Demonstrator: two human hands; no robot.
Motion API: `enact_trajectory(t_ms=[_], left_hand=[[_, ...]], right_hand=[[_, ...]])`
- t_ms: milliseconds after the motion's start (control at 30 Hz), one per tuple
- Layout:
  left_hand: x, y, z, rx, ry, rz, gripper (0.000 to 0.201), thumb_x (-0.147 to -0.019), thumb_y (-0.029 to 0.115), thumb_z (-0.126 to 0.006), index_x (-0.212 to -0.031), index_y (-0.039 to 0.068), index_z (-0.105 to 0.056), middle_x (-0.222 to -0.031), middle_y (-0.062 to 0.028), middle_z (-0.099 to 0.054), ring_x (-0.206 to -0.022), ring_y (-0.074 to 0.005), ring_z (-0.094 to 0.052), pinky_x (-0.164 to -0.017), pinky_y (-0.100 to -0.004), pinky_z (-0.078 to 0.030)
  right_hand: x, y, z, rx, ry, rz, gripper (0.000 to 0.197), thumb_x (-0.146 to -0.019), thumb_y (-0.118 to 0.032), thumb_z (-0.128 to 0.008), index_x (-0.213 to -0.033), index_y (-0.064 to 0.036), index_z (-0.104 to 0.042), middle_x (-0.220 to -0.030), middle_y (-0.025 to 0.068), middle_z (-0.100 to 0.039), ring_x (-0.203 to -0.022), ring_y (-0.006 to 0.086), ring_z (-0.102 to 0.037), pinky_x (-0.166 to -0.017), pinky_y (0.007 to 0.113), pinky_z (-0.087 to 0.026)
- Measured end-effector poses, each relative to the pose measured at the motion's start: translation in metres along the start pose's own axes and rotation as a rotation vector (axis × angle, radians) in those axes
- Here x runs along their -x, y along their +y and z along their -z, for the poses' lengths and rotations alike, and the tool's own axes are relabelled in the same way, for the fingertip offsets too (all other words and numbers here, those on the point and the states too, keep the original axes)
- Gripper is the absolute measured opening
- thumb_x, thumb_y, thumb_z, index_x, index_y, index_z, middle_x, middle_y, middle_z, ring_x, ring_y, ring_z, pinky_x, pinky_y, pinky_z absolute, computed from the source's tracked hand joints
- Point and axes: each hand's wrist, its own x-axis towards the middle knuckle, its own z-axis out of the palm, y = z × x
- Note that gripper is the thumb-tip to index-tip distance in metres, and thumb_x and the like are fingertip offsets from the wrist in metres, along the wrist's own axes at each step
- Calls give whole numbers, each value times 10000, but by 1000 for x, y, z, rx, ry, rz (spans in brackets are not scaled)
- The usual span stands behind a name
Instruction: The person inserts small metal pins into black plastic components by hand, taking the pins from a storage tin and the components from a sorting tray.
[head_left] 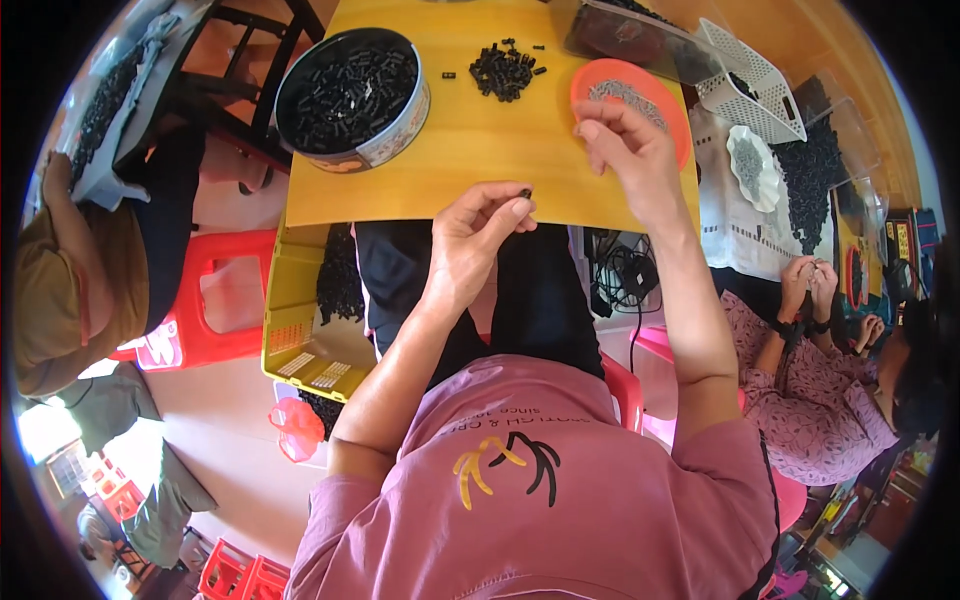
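My left hand is at the near edge of the yellow table, thumb and fingers pinched on a small black plastic piece. Over the near side of an orange-red plate hangs my right hand, its fingers bent and drawn together. Whatever may be between them is too small to make out. Small grey metal pieces lie on that plate. A loose pile of black pieces sits at the table's far middle, with a single black piece beside it. At the left, a round tin holds many more.
Past the plate are a clear bin and a white perforated basket. A co-worker handles something at the right table, near a white scalloped dish. Below left stand a yellow crate and a red stool. Another person is at far left.
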Motion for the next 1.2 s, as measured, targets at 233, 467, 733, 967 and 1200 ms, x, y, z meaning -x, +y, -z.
enact_trajectory(t_ms=[233, 467, 733, 967, 1200], left_hand=[[2, 8, -5, -2, -4, 13, 220, -925, 83, -651, -1111, -34, -631, -939, -83, -685, -828, -142, -651, -788, -262, -518], [7, 15, -6, 33, -12, 22, 203, -919, 79, -661, -1081, -39, -631, -909, -55, -666, -841, -111, -639, -797, -245, -531], [5, 6, 4, 71, 46, 7, 202, -921, 76, -658, -1081, -44, -628, -920, -67, -673, -831, -124, -644, -790, -249, -531], [-3, -3, 28, 50, 130, -3, 190, -913, 70, -664, -1066, -39, -639, -885, -65, -677, -806, -115, -644, -760, -243, -521], [1, -1, 46, 1, 152, 10, 200, -920, 72, -654, -1093, -27, -636, -930, -85, -680, -812, -138, -637, -790, -259, -511]], right_hand=[[42, 2, -34, -120, -152, 18, 146, -943, -104, -632, -1045, -5, -662, -928, 8, -664, -736, 33, -546, -658, 182, -445], [47, 7, -36, -114, -169, 50, 125, -924, -48, -643, -1030, 18, -654, -1057, 44, -553, -872, 81, -585, -715, 218, -486], [50, 7, -49, 517, -106, 545, 178, -893, -37, -649, -1064, 9, -672, -1054, 139, -614, -812, 204, -688, -678, 299, -566], [-13, 22, -59, 641, -57, 466, 157, -885, -59, -657, -1027, 2, -683, -1005, 128, -652, -781, 218, -647, -633, 279, -503], [-125, 41, -24, 1032, 148, 510, 192, -887, -218, -651, -1024, -95, -705, -953, 70, -691, -756, 238, -658, -657, 342, -512]])
